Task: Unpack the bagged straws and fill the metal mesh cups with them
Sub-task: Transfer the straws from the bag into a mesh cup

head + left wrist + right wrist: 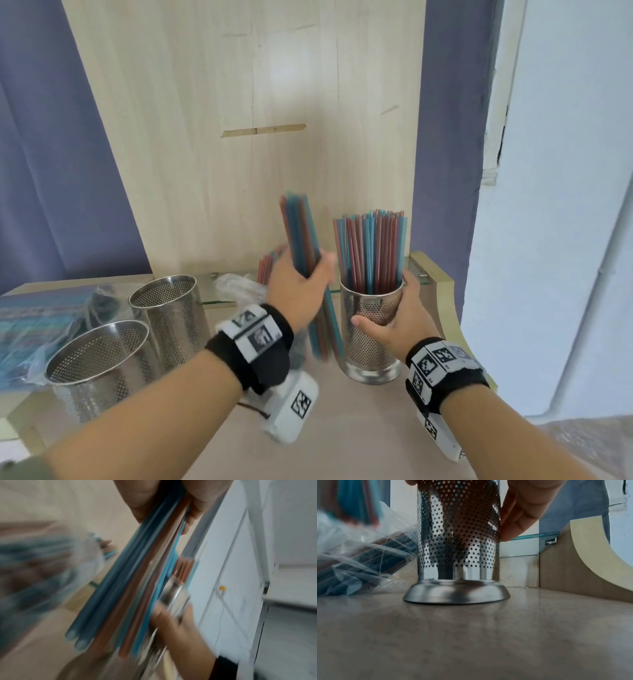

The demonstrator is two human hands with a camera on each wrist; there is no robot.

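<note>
My left hand (301, 284) grips a bundle of blue and red straws (301, 236), held upright and blurred, just left of a metal mesh cup (373, 339). That cup stands on the table, packed with straws (371, 250), and my right hand (400, 315) holds its wall, thumb in front and fingers (513, 524) behind. In the left wrist view the bundle of straws (137, 581) runs down from my left hand (171, 500). Two empty mesh cups (171, 315) (99, 366) stand at the left. A clear bag with straws (359, 563) lies left of the held mesh cup (458, 540).
A flat bag of straws (41, 318) lies at the table's left edge, crumpled clear plastic (239, 287) behind the cups. A wooden panel (239, 137) rises at the back with a glass shelf (530, 535) low on it. A curved wooden side piece (582, 555) bounds the right.
</note>
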